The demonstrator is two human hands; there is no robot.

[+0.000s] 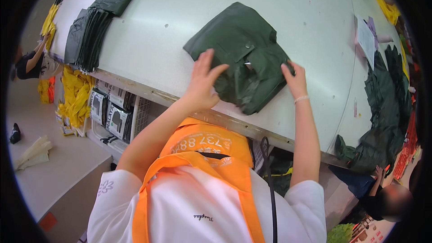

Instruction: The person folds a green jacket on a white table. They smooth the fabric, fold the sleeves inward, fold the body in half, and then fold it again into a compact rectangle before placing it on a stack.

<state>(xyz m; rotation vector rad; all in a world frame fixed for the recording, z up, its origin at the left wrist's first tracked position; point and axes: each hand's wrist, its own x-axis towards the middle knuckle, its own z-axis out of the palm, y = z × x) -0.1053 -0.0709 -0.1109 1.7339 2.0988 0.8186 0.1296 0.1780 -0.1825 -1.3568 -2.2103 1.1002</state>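
A dark green folded jacket (236, 36) with a snap button lies on the white table (180, 40) in front of me. It looks coated, like rainwear. At its right corner, my right hand (295, 80) pinches the edge between thumb and fingers. By the near left edge is my left hand (203, 83), its fingers spread and the thumb reaching over the fabric. Whether that palm presses on the cloth I cannot tell. The near part of the jacket is rumpled around its opening.
Folded dark green garments (87, 38) are stacked at the left. Loose green garments (382, 108) are heaped at the far right, near papers (365, 40) and a person (378, 193). Below the table edge are yellow garments (74, 94) and packaged goods (118, 119). Another person (33, 65) works at far left.
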